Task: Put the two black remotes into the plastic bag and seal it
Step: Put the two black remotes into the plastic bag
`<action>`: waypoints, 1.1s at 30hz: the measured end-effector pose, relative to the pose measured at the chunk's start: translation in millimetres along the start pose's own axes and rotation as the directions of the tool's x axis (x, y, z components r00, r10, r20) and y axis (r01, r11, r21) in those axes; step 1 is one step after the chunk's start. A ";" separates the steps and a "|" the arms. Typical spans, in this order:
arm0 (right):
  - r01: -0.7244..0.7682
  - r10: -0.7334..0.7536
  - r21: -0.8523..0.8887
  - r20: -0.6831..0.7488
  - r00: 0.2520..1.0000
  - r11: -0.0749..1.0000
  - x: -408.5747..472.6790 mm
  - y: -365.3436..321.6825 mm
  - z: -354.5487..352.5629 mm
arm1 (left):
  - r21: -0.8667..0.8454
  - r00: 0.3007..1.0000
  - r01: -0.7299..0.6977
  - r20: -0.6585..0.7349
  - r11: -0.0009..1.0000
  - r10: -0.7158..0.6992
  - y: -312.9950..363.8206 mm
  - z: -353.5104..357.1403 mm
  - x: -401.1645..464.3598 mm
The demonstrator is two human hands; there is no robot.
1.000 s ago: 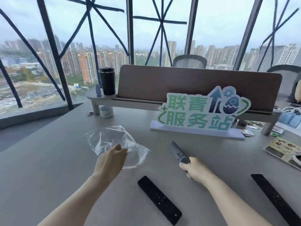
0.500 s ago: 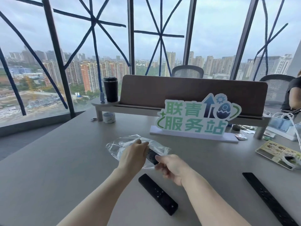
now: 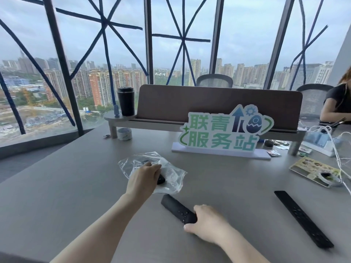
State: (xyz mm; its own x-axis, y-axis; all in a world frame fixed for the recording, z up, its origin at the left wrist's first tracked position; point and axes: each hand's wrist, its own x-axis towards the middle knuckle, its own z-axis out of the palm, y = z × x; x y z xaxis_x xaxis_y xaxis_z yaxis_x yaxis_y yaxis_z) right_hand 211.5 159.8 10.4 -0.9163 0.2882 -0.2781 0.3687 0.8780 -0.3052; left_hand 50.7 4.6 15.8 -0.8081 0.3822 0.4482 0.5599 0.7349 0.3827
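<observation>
In front of the green-lettered sign [image 3: 224, 131] on a grey table [image 3: 76, 186], a person's left hand [image 3: 142, 179] presses down on a clear plastic bag [image 3: 171, 173], its fingers curled over the crumpled film and over a small black remote [image 3: 161, 179] whose rounded end shows inside the bag just beside the fingertips. Whether the fingers grip the remote itself or only the plastic above it cannot be told. Nearer the camera than the sign, and just below the bag, the right hand [image 3: 207, 224] closes around the near end of a second black remote [image 3: 178, 209], thumb and fingers wrapped on it while its far end points toward the bag; the remote lies low against the tabletop. The bag's mouth is not clearly visible. To the right of the sign's base and closer to the camera, a longer black remote [image 3: 303, 219] lies flat, well apart from both hands. Left of the sign, a dark tumbler [image 3: 126, 101] stands upright on a raised shelf [image 3: 121, 118].
</observation>
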 end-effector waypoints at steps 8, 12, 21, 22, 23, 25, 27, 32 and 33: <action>-0.048 -0.064 0.687 0.136 0.989 0.725 -23.5 45.3 -47.9 | -0.051 1.000 -0.016 0.018 0.999 0.017 5.8 -8.2 -4.1; -0.078 -0.083 0.828 0.149 0.985 0.556 4.7 12.2 -41.0 | -0.091 0.999 -0.036 0.022 0.995 0.038 14.0 -10.4 -9.4; 0.036 0.163 0.912 -0.111 0.980 0.408 44.6 10.1 -11.6 | -0.114 0.999 -0.009 0.048 0.993 0.014 13.9 -7.8 -12.6; 0.049 0.209 0.899 -0.153 0.966 0.435 38.1 28.7 -15.6 | -0.114 0.998 -0.019 0.052 0.993 0.026 15.7 -3.6 -12.7; 0.058 0.250 0.874 -0.201 0.947 0.482 30.7 48.4 -21.1 | -0.114 0.997 -0.031 0.061 0.993 0.038 19.2 1.5 -12.6; 0.039 0.329 0.785 -0.303 0.894 0.619 14.7 90.2 -33.7 | -0.132 0.994 -0.042 0.090 0.990 0.054 30.8 12.4 -12.4; -0.077 0.402 0.637 -0.384 0.831 0.767 1.0 132.4 -46.8 | -0.144 0.993 -0.056 0.097 0.988 0.070 44.0 23.1 -10.5; -0.612 0.621 0.158 -0.371 0.691 0.775 -34.8 221.1 -58.3 | -0.184 0.998 -0.054 0.014 0.982 0.058 73.2 31.3 0.5; -0.647 0.647 0.125 -0.327 0.689 0.752 -40.7 230.2 -57.4 | -0.186 0.999 -0.051 -0.009 0.981 0.050 77.2 29.6 3.0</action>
State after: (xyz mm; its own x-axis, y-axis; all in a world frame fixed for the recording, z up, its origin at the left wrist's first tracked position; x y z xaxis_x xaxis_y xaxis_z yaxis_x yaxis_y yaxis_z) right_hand 324.8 372.1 3.7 -0.4438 0.8914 -0.0913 0.8897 0.4262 -0.1637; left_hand 86.1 79.0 22.8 -0.7774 0.4136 0.4739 0.6245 0.5977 0.5028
